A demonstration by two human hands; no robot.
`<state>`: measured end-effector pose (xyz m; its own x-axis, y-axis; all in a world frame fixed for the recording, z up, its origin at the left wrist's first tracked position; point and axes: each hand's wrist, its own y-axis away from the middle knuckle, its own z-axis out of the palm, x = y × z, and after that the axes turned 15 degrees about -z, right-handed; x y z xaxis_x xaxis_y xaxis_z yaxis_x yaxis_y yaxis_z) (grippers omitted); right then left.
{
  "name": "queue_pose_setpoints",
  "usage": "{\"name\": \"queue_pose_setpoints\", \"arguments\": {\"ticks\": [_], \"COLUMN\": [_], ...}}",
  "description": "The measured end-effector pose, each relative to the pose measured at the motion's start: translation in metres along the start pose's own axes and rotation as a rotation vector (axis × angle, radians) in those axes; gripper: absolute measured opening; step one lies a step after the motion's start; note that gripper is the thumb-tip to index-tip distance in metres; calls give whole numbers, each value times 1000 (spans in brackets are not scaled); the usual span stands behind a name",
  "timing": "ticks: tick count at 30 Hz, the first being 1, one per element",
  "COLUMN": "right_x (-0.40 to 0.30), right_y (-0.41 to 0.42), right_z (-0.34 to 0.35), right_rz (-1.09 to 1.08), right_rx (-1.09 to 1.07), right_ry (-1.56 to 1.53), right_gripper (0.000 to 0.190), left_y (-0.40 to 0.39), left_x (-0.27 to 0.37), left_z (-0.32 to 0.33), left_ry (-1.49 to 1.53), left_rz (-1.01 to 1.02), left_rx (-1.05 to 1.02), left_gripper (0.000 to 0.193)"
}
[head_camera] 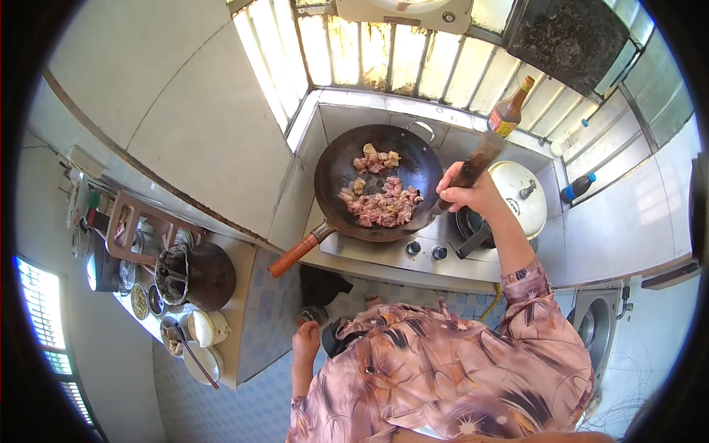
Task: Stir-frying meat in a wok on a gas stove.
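Note:
My right hand (465,191) is closed round the dark handle of a long cooking utensil (479,160), whose lower end reaches the right rim of a large wok (382,230). Pieces of raw-looking meat (385,205) lie in the wok, with a smaller heap of meat and yellowish pieces (376,159) behind them. The wok stands on a steel gas stove (382,255), its wooden handle (293,255) pointing to the lower left. My left hand (306,338) hangs beside my body with curled fingers, away from the wok; whether it holds anything is unclear.
A white-lidded pressure cooker (515,194) stands right of the wok, its black handle jutting forward. A sauce bottle (507,111) and a blue-capped bottle (579,188) are by the window. On the left counter (246,310) are a dark pot (210,277), bowls and chopsticks (194,354).

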<state>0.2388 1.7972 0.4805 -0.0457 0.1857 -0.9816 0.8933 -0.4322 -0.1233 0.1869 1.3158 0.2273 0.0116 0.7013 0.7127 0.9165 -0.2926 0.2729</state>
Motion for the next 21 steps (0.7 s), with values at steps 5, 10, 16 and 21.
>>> {"name": "queue_pose_setpoints", "arguments": {"ticks": [5, 10, 16, 21], "right_x": [82, 40, 40, 112], "right_y": [-23, -19, 10, -23], "right_z": [23, 23, 45, 81], "right_rz": [-125, -338, 0, -240], "right_rx": [70, 120, 225, 475], "right_ry": [-94, -203, -331, -441], "right_gripper": [21, 16, 17, 15], "left_y": [0, 4, 23, 24], "left_x": [9, -8, -10, -13], "left_z": [8, 2, -2, 0], "left_ry": [7, 40, 30, 20], "left_rz": [-7, 1, -112, -85], "left_rx": [-28, 4, 30, 4], "left_gripper": [12, 13, 14, 15]}}
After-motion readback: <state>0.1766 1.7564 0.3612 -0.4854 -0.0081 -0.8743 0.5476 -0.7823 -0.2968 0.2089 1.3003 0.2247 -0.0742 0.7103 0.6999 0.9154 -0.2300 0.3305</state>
